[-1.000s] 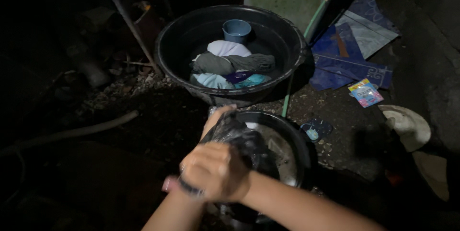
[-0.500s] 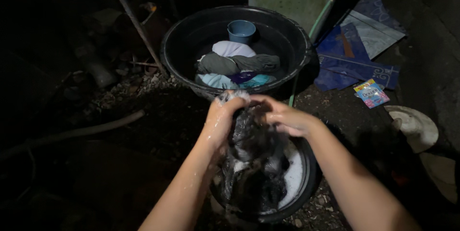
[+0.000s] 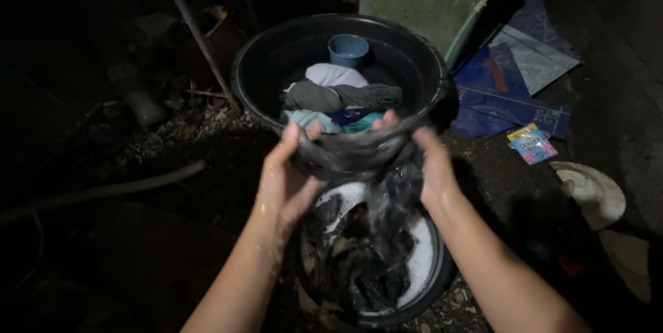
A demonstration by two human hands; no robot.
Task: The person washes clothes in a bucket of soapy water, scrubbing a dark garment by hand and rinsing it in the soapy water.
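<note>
You held the dark wet garment [image 3: 359, 150] stretched between your two hands, lifted above the small soapy basin [image 3: 428, 274], so that its loose end hung down and dripped back into the suds rather than onto the ground. Your left hand [image 3: 286, 174] was clenched on the cloth's left edge, fingers curled over the top and the thumb underneath. Your right hand [image 3: 428, 167] gripped the other edge in the same way, pulling the fabric taut across the gap. Both forearms rose from the bottom of the view and spread slightly apart, wrists bent upward, skin wet and flecked with foam.

The basin sat right under your hands on the gravelly ground, with more dark cloth and white foam lying in it. Just beyond stood the big black tub [image 3: 252, 71], which held a heap of wrung clothes [image 3: 338, 95] and a small blue cup [image 3: 347, 49] near its far wall. A small sachet [image 3: 530, 143] lay on the ground to your right, well apart from both.
</note>
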